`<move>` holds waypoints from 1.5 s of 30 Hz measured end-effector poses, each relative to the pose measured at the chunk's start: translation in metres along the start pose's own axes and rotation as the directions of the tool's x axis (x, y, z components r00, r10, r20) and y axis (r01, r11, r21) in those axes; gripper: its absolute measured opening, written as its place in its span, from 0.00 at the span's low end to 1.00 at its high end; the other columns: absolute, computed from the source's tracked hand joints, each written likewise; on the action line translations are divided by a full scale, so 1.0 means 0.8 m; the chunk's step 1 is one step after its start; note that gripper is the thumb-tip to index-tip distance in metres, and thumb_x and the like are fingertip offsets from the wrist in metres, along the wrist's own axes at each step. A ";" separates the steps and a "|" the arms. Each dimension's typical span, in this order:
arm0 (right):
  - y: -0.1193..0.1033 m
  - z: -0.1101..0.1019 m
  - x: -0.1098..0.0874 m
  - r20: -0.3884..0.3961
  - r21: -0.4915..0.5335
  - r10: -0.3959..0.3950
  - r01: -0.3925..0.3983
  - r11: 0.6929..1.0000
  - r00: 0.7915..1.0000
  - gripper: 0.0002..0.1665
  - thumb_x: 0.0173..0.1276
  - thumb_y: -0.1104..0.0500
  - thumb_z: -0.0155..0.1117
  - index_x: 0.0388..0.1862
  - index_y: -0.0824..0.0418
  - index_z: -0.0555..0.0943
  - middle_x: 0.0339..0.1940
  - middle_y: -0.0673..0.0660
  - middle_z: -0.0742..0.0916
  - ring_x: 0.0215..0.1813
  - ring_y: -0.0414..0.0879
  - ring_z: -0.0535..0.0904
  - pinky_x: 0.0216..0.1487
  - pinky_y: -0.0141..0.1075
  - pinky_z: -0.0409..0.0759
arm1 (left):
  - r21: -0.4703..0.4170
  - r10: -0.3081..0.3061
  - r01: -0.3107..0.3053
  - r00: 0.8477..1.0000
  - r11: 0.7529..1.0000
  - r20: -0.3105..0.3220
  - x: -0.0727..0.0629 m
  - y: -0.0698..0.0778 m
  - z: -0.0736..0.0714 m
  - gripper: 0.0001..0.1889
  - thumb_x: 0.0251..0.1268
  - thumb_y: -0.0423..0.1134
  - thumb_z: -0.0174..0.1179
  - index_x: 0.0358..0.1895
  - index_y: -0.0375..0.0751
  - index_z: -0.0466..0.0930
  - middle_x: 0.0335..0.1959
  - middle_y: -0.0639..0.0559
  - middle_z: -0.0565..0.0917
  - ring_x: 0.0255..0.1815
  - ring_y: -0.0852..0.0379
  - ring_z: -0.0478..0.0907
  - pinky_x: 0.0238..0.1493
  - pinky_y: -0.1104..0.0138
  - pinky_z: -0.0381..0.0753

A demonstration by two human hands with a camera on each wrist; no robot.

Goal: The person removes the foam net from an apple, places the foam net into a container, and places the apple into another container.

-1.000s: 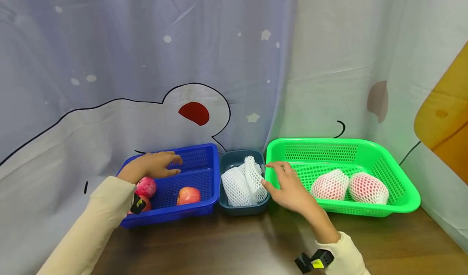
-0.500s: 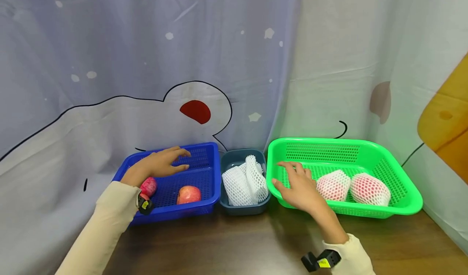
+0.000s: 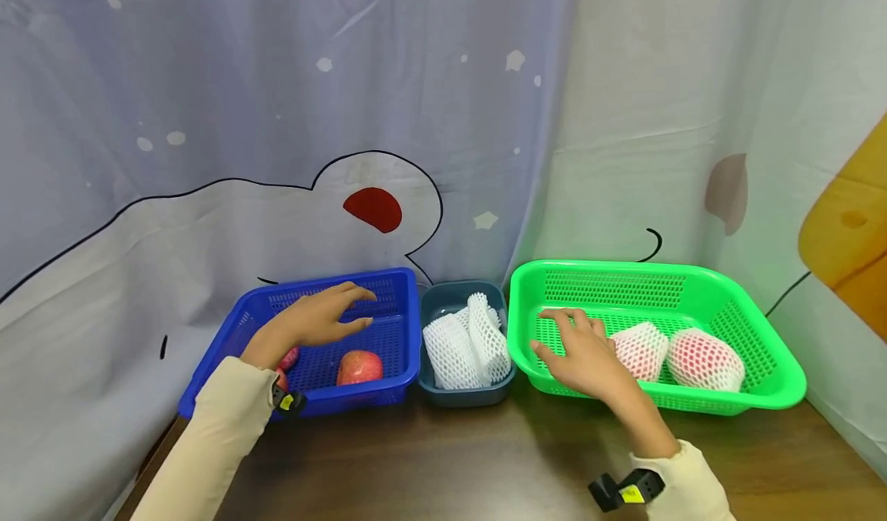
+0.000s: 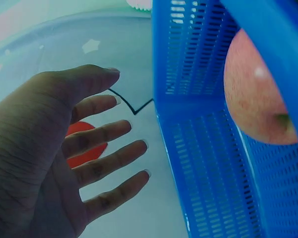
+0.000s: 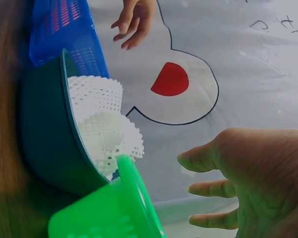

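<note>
My left hand (image 3: 320, 317) hovers over the blue basket (image 3: 242, 328), its fingers apart and holding nothing. An apple (image 3: 359, 368) lies in that basket to the right of the hand; the left wrist view shows the same apple (image 4: 256, 89) beyond the basket wall. More red fruit (image 3: 289, 359) is partly hidden behind the left wrist. Above the left part of the green basket (image 3: 651, 271) is my right hand (image 3: 582, 355), fingers spread and holding nothing. Two fruits in white foam nets, one (image 3: 640, 350) partly behind the right fingers and another (image 3: 705, 359), lie in the green basket.
Between the two baskets stands a small dark teal bin (image 3: 466, 399) with white foam net sleeves (image 3: 457, 348) in it. All three containers stand on a brown wooden table (image 3: 443, 459). A patterned curtain (image 3: 430, 105) hangs close behind them.
Both hands have shifted right in the head view, the left one further over the blue basket and the right one further over the green basket. The fruits and nets stay in their containers.
</note>
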State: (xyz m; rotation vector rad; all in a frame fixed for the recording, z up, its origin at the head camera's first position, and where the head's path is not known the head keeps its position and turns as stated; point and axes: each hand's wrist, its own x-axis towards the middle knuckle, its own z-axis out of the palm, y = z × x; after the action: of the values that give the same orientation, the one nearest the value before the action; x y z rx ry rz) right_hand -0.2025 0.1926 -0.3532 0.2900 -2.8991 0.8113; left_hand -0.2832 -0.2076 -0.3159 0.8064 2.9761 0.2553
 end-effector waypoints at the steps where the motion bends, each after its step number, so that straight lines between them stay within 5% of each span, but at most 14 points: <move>1: 0.001 -0.002 0.000 0.003 -0.005 -0.002 0.002 1.000 1.000 0.32 0.72 0.46 0.58 0.70 0.58 0.69 0.69 0.69 0.70 0.66 0.74 0.62 0.54 0.70 0.65 | -0.003 0.000 0.000 1.000 1.000 -0.005 -0.001 0.002 0.001 0.26 0.71 0.55 0.55 0.69 0.50 0.71 0.67 0.45 0.75 0.68 0.41 0.73 0.63 0.34 0.70; 10: 0.010 -0.017 0.005 0.070 -0.068 0.001 0.004 0.998 0.998 0.31 0.73 0.46 0.58 0.70 0.58 0.70 0.68 0.71 0.71 0.66 0.75 0.63 0.53 0.71 0.66 | -0.040 0.031 -0.035 0.996 0.999 -0.083 -0.010 0.019 0.009 0.24 0.71 0.53 0.57 0.67 0.51 0.73 0.66 0.45 0.76 0.66 0.44 0.75 0.63 0.41 0.75; 21: 0.022 -0.032 0.015 0.180 -0.120 -0.003 0.025 0.992 0.984 0.30 0.73 0.46 0.57 0.68 0.60 0.70 0.67 0.73 0.71 0.64 0.76 0.64 0.51 0.72 0.68 | 0.040 0.112 -0.107 0.981 0.993 -0.158 -0.015 0.054 0.014 0.22 0.70 0.50 0.60 0.64 0.51 0.76 0.64 0.47 0.78 0.65 0.45 0.76 0.60 0.47 0.80; 36: 0.038 -0.044 0.033 0.277 -0.184 0.009 0.044 0.982 0.961 0.28 0.74 0.47 0.55 0.65 0.62 0.73 0.66 0.76 0.73 0.64 0.83 0.63 0.51 0.73 0.71 | 0.055 0.249 -0.244 0.928 0.968 -0.277 -0.021 0.087 0.038 0.20 0.68 0.48 0.62 0.61 0.49 0.79 0.60 0.51 0.81 0.60 0.51 0.79 0.59 0.54 0.82; 45: 0.047 -0.046 0.034 0.307 -0.227 0.025 0.048 0.973 0.951 0.27 0.74 0.48 0.55 0.64 0.63 0.74 0.64 0.77 0.73 0.62 0.85 0.65 0.51 0.72 0.71 | 0.029 0.258 -0.262 0.918 0.965 -0.302 -0.022 0.091 0.058 0.20 0.68 0.49 0.61 0.60 0.50 0.79 0.59 0.52 0.80 0.58 0.53 0.80 0.57 0.56 0.83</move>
State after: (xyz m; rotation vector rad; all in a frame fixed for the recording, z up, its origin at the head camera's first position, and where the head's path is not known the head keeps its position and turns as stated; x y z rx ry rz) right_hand -0.2347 0.2397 -0.3362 0.4448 -3.2390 0.4502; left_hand -0.2278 -0.1478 -0.3493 1.2728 3.1317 0.4460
